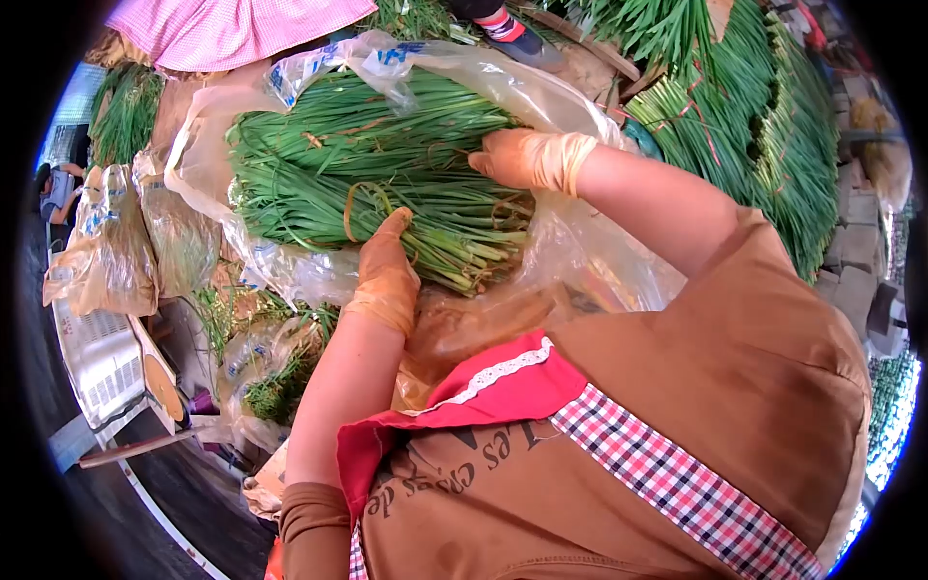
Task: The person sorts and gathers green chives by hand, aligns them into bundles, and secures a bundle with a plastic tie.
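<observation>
A large pile of green garlic chives (338, 164) lies in an open clear plastic bag (551, 106) in front of me. My left hand (389, 266), in a thin orange glove, grips the near bundle by its pale stem end, thumb on top and the other fingers hidden beneath. A tan band (350, 211) loops around that bundle. On the far right side of the pile, my right hand (522, 159), gloved too, is closed at the stem ends of the chives, with its fingertips partly tucked among them.
More chives bundles (754, 116) with reddish ties are heaped at the right. Filled plastic bags (106, 237) stand at the left above a white appliance-like box (97, 358). A pink checked cloth (222, 29) and another person's shoe (522, 46) show at the top.
</observation>
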The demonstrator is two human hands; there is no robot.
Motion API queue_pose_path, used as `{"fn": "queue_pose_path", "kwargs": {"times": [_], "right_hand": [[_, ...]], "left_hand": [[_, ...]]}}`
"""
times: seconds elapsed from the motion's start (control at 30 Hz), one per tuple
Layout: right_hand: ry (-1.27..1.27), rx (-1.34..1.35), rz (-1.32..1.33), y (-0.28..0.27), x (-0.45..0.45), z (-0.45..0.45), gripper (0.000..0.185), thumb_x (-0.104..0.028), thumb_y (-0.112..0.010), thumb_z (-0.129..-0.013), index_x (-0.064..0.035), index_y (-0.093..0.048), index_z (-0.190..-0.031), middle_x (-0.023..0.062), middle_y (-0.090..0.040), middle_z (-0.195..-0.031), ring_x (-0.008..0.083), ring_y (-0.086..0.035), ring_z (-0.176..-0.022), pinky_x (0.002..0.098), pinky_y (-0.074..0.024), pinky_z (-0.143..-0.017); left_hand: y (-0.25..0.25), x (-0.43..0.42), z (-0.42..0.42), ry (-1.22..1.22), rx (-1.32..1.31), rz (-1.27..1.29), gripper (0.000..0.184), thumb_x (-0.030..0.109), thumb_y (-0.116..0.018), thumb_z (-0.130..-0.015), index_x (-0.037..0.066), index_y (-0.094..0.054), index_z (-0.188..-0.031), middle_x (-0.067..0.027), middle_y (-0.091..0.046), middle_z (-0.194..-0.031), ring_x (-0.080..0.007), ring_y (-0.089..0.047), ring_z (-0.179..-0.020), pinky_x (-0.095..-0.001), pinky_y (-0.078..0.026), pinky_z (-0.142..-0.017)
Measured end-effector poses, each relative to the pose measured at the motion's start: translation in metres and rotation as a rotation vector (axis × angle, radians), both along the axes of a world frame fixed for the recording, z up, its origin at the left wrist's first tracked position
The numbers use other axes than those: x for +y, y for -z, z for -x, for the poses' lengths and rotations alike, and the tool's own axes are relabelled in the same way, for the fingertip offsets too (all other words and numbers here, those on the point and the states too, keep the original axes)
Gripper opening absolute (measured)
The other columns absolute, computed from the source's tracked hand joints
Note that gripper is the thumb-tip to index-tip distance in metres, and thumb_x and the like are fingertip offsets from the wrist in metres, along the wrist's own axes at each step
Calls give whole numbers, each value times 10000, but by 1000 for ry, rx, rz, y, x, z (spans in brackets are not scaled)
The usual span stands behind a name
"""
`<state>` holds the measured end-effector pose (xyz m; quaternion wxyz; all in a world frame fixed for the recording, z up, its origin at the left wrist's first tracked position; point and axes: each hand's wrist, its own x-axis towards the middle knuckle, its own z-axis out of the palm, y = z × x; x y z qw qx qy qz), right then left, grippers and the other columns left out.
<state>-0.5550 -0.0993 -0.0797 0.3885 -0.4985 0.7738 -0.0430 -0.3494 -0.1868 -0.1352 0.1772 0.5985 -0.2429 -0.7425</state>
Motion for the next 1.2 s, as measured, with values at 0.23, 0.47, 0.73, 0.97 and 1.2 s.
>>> {"fn": "queue_pose_path", "kwargs": {"times": [0.23, 0.47, 0.73, 0.97, 1.2], "right_hand": [[23, -473, -7, 49, 11, 6, 636, -501, -340, -943, -22, -375, -1359, 146, -413, -1391, 294, -385, -1285, 380, -281, -1082], [11, -680, 135, 56, 12, 5, 775, -571, -461, -884, -68, -254, -1436, 90, -331, -1458, 257, -292, -1347, 401, -237, -1120], [55, -841, 262, 2, 34, -3, 837, -587, -620, -786, -92, -349, -1404, 78, -390, -1425, 234, -350, -1309, 380, -276, -1092], [-22, -1016, 299, -51, 22, -25, 836, -632, -581, -788, -77, -383, -1380, 88, -449, -1379, 234, -428, -1243, 376, -328, -1056], [84, -1463, 150, -45, 17, -58, 863, -667, -530, -796, -60, -368, -1388, 98, -429, -1397, 224, -390, -1279, 325, -276, -1087]], "left_hand": [[-22, 6, 6, 1, 56, -93, 268, 133, -634, -842, 23, -576, -1079, -124, -627, -1013, -305, -619, -890, -472, -533, -801], [-30, 8, 10, 17, 214, -135, 364, 211, -654, -851, 34, -540, -1149, -123, -609, -1102, -310, -601, -962, -496, -504, -866], [-49, 8, 8, 55, 320, -132, 493, 331, -658, -847, 52, -488, -1217, -145, -547, -1197, -331, -526, -1093, -529, -463, -916], [-63, 9, 4, 9, 111, -130, 569, 360, -701, -805, 48, -502, -1237, -142, -585, -1154, -307, -595, -958, -451, -499, -870], [-120, 30, -13, 12, 219, -89, 409, 397, -591, -881, 39, -588, -1078, -112, -648, -1006, -266, -621, -891, -396, -511, -818]]}}
